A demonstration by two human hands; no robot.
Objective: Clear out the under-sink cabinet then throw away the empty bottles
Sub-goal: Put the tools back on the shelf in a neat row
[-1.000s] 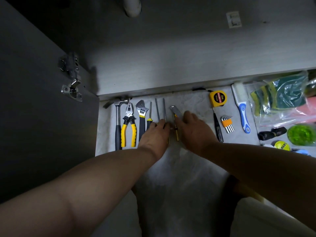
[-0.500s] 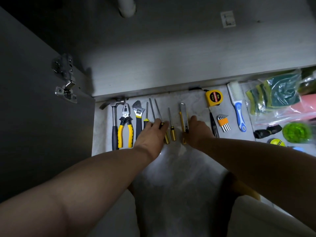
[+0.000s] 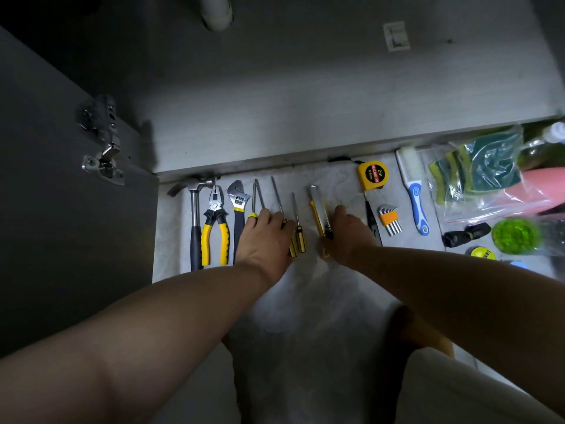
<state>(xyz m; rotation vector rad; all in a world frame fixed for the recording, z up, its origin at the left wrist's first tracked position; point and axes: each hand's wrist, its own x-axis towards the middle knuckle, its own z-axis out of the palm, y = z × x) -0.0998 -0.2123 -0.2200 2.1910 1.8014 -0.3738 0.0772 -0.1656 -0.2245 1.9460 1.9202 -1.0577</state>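
Resting on the screwdrivers (image 3: 298,237) lined up on the floor (image 3: 305,301), left hand (image 3: 264,237) with fingers (image 3: 266,214) straight, right hand (image 3: 348,231) touching the yellow utility knife (image 3: 318,206), its grasp not discernible, hammer (image 3: 194,215), pliers (image 3: 215,228) and wrench (image 3: 238,200) at far left, under-sink cabinet (image 3: 305,111) open just beyond the tool row.

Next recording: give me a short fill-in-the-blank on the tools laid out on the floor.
The leftmost tool in the row is the ____.
The yellow-handled pliers lie directly left of the adjustable ____.
The right hand touches the yellow ____, left of the tape measure.
The hex keys sit in an ____ holder.
Missing: hammer; wrench; utility knife; orange.
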